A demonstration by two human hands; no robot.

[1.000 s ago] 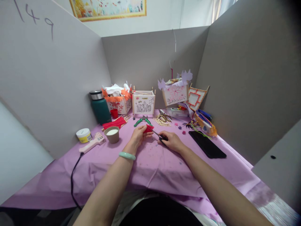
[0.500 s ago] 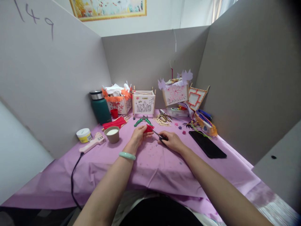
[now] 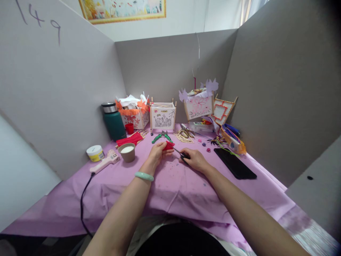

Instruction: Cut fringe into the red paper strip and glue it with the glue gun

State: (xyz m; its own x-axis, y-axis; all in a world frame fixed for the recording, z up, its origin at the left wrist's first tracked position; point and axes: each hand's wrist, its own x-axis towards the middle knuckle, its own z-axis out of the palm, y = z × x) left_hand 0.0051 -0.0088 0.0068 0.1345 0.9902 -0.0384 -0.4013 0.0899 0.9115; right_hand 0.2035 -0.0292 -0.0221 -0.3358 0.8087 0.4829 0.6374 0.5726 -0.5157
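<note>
In the middle of the table my left hand (image 3: 159, 153) pinches a small red fringed piece (image 3: 168, 145), its cut strips pointing right; whether it is paper or cloth I cannot tell. My right hand (image 3: 195, 159) is closed around the black handles of a pair of scissors (image 3: 183, 155). The blades reach left to the edge of the red piece. Small dark scraps lie on the purple cloth (image 3: 173, 185) below the hands. Just beyond are green-handled pliers (image 3: 162, 136) and a pile of short wooden sticks (image 3: 183, 136).
On the left stand a glue gun (image 3: 105, 162), a white tub (image 3: 95, 153), a cup of white stuff (image 3: 127, 153) and a green bottle (image 3: 113, 122). Decorated box lanterns (image 3: 163, 117) line the back. A black phone (image 3: 234, 163) and an orange pouch (image 3: 233, 140) lie right.
The scissor blades have shifted slightly at the edge of the red fringed piece. Both hands stay in nearly the same place.
</note>
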